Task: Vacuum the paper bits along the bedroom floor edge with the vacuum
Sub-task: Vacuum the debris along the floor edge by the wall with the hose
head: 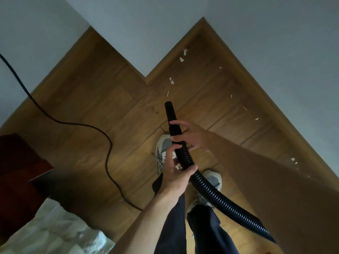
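A black vacuum nozzle (169, 111) points away from me over the wooden floor, its tip in the air short of the nearest paper bits (171, 81). My right hand (190, 134) grips the smooth nozzle tube. My left hand (176, 171) grips the ribbed black hose (211, 187) just behind it. The hose runs off to the lower right. Several white paper bits lie along the left skirting toward the corner, such as one scrap (185, 51), and along the right skirting, such as a small piece (256, 118) and a far-right cluster (294, 160).
A black power cable (108, 142) snakes across the floor on the left. A dark red wooden furniture piece (20, 162) and pale bedding (55, 233) sit at the lower left. Grey walls meet at a protruding corner (145, 77) ahead. My shoes (162, 149) stand below the nozzle.
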A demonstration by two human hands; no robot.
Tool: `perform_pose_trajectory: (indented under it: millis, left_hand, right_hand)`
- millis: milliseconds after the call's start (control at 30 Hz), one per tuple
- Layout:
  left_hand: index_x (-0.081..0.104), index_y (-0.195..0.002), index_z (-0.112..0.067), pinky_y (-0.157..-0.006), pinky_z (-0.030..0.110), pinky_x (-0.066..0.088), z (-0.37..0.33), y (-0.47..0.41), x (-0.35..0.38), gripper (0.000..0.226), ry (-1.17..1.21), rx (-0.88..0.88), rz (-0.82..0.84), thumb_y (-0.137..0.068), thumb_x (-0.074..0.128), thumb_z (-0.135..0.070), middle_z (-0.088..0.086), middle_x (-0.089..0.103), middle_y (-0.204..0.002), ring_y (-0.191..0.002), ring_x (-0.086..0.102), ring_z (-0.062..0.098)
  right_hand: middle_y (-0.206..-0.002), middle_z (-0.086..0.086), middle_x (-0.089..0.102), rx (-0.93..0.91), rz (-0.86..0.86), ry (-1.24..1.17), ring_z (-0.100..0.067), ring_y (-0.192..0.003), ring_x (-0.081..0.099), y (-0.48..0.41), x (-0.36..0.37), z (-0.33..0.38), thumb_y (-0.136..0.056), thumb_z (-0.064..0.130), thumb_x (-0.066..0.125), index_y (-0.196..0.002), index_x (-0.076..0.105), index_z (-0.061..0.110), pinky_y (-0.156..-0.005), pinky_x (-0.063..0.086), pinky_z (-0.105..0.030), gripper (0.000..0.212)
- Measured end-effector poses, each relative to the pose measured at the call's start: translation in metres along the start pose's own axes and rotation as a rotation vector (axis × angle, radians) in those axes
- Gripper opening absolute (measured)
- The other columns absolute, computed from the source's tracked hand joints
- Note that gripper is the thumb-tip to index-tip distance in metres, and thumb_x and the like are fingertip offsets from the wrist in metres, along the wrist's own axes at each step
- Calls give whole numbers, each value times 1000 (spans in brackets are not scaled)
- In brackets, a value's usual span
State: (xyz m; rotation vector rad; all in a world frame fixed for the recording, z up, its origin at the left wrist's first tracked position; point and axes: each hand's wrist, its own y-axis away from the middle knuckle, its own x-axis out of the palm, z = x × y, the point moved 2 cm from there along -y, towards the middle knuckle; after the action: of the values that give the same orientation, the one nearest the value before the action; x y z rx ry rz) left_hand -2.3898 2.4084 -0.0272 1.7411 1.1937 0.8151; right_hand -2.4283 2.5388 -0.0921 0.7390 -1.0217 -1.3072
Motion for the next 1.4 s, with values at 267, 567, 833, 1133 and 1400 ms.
perform_pose_trajectory:
  millis: [267,567,833,1133,1400]
  left_hand:
    - [50,-121,-31,-79,52,60,-12,-33,-15,59,-43,-77,141,-85,66,13,6,65,-126,-93,68,22]
    - [54,-116,-33,-75,47,60,-23,-60,-17,59,-35,-128,161,-84,66,14,15,63,-113,-90,65,21]
    - [53,-118,-30,-65,37,57,-40,-79,-10,56,-43,-118,182,-84,66,13,14,63,-115,-87,65,21]
    - [55,-119,-29,-68,36,58,-67,-100,-4,55,-104,-57,218,-85,67,12,11,63,-121,-89,65,19]
    - [54,-119,-30,-67,38,59,-84,-118,4,55,-148,-39,263,-85,67,11,17,61,-126,-84,66,17]
  right_hand:
    - [-117,2,61,41,1,-41,-15,-99,64,-28,-7,5,-92,19,68,-140,48,41,-76,58,-33,56]
    - [-101,7,57,85,-1,-74,-17,-98,63,-48,-23,19,-95,4,57,-138,50,36,-88,58,-43,54]
    - [-124,2,57,36,-79,-150,-14,-102,61,-59,-32,27,-96,5,56,-134,54,40,-83,56,-37,52]
    - [-120,1,58,-34,-168,-154,-10,-88,59,-70,-43,48,-99,9,51,-136,51,41,-60,48,-24,49]
    - [-117,-3,61,-45,-233,-169,-8,-78,58,-78,-59,60,-100,9,51,-136,50,41,-49,45,-18,49]
